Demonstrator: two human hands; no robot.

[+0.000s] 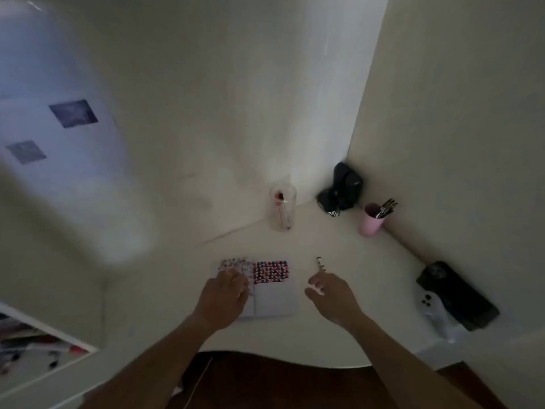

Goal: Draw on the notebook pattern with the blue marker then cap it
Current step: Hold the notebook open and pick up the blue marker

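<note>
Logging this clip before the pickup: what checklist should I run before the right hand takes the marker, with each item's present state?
1. Open patterned paper notebook lies flat on the white desk: ok.
2. Left hand rests on its left page, steadying it: ok.
3. Slim pale marker with dark bands lies on the desk, right of the notebook: ok.
4. Fingers of the right hand reach the marker's near end; grip formed: cannot tell.
5. Marker blue, cap on or off: cannot tell, too blurred.

Left grip (227,293) lies flat; right grip (330,293) curls, perhaps pinching.
</note>
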